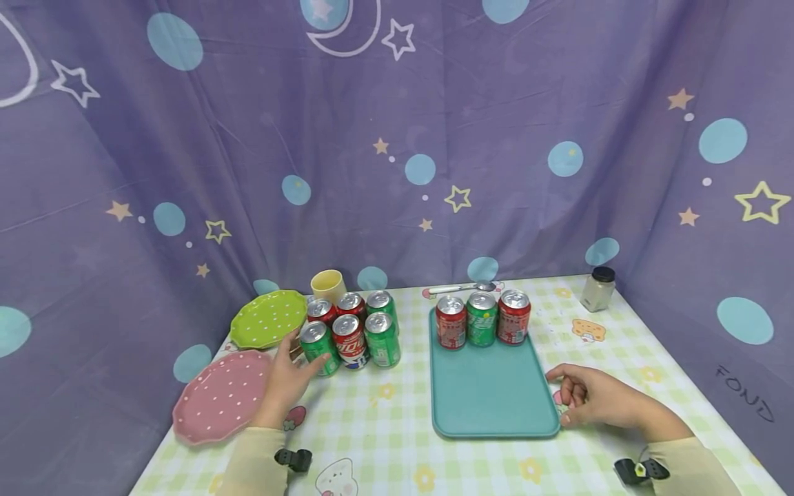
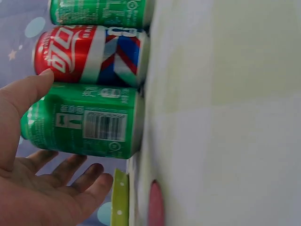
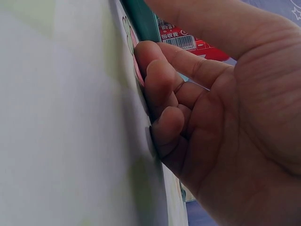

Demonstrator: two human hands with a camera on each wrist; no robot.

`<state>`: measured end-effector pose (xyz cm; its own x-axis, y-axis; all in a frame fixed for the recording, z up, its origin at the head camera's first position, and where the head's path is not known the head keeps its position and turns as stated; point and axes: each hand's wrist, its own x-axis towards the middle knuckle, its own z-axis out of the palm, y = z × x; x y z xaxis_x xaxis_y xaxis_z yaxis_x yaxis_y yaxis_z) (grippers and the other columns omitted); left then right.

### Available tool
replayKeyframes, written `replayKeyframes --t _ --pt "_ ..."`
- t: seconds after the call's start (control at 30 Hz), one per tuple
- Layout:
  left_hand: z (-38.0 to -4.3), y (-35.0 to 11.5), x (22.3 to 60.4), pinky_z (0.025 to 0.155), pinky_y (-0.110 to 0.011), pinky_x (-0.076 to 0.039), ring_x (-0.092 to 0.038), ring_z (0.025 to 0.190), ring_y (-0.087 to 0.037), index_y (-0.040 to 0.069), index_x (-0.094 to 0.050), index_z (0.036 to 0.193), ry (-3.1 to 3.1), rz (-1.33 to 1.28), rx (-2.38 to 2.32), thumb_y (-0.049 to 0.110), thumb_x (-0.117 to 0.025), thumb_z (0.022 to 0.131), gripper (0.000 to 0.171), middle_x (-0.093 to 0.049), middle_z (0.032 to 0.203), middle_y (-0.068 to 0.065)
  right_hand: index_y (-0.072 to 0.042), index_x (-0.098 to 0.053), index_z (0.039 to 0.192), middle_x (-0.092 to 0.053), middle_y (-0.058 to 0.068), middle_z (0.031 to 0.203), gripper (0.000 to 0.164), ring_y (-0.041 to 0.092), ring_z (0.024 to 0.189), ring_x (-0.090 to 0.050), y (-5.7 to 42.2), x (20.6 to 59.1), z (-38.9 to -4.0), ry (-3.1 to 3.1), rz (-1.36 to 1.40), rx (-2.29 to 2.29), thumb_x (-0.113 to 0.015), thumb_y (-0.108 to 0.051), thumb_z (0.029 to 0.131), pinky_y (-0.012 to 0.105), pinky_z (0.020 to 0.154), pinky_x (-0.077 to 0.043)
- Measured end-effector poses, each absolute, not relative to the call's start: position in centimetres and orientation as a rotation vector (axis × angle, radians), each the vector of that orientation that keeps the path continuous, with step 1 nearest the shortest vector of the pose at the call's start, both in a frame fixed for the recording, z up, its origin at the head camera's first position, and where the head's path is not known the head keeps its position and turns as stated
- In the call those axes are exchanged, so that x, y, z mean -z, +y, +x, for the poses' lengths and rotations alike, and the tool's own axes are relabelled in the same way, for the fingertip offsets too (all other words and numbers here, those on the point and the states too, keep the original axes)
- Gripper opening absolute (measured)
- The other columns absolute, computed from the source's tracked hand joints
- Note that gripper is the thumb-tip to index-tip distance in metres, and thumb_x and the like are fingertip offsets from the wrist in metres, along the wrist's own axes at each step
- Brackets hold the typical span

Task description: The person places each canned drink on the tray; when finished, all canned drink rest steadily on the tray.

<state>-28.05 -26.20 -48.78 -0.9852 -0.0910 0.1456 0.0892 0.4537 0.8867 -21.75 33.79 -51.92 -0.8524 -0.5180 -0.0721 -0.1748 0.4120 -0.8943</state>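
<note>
My left hand (image 1: 289, 379) is around the near-left green soda can (image 1: 320, 349), thumb in front and fingers spread on its far left side. In the left wrist view, a gap shows between the fingers (image 2: 89, 181) and this can (image 2: 70, 120); the thumb tip overlaps the neighbouring red cola can (image 2: 89, 55). Several red and green cans stand upright there in two rows. My right hand (image 1: 598, 398) lies on the tablecloth with fingers loosely curled, index fingertip at the right edge of the teal tray (image 1: 496, 399). Along the tray's far end stand two red cans and a green can (image 1: 482, 319) between them.
A pink dotted plate (image 1: 217, 399) and a green dotted plate (image 1: 269, 320) lie on the left. Behind the left cans is a yellow cup (image 1: 328, 284). A spoon (image 1: 462, 288) lies behind the tray, and a black-lidded jar (image 1: 598, 289) stands at the back right.
</note>
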Motion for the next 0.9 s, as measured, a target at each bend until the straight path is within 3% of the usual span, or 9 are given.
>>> replayKeyframes --t 0.57,0.9 --pt "-28.4 -25.9 49.6 0.115 -0.055 -0.043 -0.046 0.14 -0.048 0.007 -0.031 0.16 -2.581 0.043 1.526 0.027 -0.08 0.095 0.084 -0.043 0.153 -0.028 0.007 -0.051 0.141 -0.061 0.015 0.096 0.072 0.013 0.071 -0.055 33.9 52.0 -21.9 2.326 -0.597 1.425 -0.089 -0.009 0.082 0.027 0.06 -0.05" --pt "-28.3 -25.9 50.1 0.11 -0.057 -0.047 -0.051 0.133 -0.047 0.005 -0.033 0.157 -2.51 0.084 1.511 0.026 -0.083 0.093 0.083 -0.048 0.145 -0.027 0.008 -0.05 0.141 -0.06 0.016 0.097 0.072 0.013 0.072 -0.054 33.9 51.9 -21.8 2.319 -0.601 1.429 -0.089 -0.009 0.083 0.027 0.06 -0.05"
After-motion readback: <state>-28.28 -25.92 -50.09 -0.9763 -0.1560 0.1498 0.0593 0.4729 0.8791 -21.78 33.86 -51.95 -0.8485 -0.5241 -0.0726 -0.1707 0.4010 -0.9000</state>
